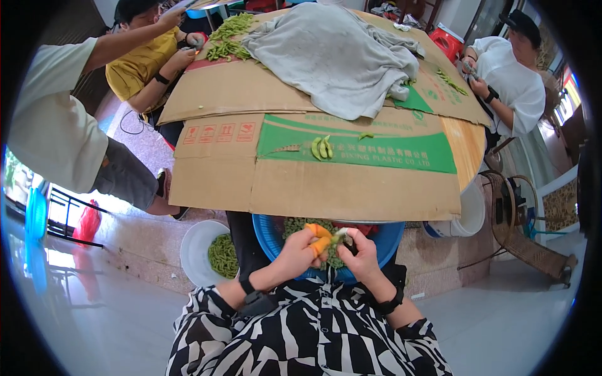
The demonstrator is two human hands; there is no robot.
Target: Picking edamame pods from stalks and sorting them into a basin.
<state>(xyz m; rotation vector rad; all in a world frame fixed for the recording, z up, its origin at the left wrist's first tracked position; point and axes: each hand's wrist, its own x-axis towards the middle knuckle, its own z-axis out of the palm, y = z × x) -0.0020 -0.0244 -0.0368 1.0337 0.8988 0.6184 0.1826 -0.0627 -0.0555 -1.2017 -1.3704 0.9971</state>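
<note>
My left hand (296, 255), with orange covers on its fingers, is closed on a green bean pod (337, 240). The pod's other end is in my right hand (362, 255), which pinches it between thumb and forefinger and has a pale cover on a fingertip. Part of the pod is hidden by my fingers. Both hands are over a blue basin (395, 238) in my lap, which holds shelled green beans (293, 227) and something red. On the cardboard (351, 197) in front of me lie a few green pods (322, 148).
A white bucket (192, 255) of pods stands at my left, another white bucket (475, 216) at the right. Grey cloth (335, 56) covers a mound on the table; pods (229, 34) lie beside it. People sit left and right; one stands at left. A wicker chair (520, 232) is at right.
</note>
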